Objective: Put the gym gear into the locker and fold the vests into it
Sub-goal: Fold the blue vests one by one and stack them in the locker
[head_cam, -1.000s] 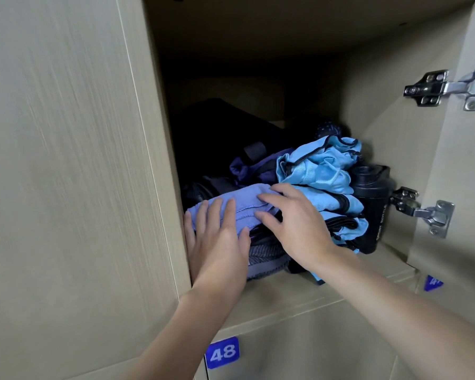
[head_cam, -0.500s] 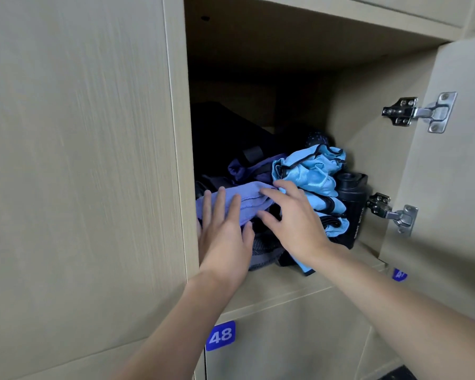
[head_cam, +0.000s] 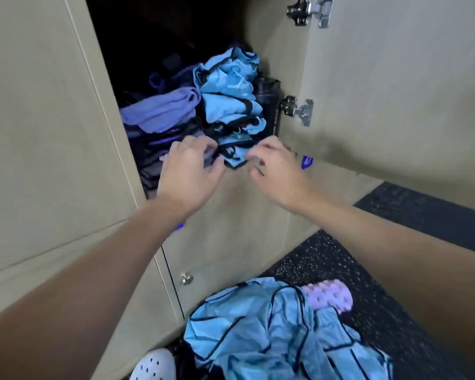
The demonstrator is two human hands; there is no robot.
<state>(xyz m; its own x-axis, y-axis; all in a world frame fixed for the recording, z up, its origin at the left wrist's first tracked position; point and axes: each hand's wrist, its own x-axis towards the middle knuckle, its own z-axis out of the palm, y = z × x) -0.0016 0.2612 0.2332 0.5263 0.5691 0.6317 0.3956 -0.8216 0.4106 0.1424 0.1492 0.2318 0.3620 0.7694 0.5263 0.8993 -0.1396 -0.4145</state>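
At the front edge of the locker (head_cam: 272,64), your left hand (head_cam: 188,167) and right hand (head_cam: 274,171) curl their fingers beside the lowest folded blue vest (head_cam: 235,156). Because of blur I cannot tell if they pinch it. Loose blue vests (head_cam: 258,325) lie on the floor (head_cam: 313,259).

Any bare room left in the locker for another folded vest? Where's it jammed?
Free: the dark gap above the purple towel, left of the taller light-blue vest stack. Crowded: the front, at the left hand and right hand, and the right wall, where a black bottle stands beside the vests.
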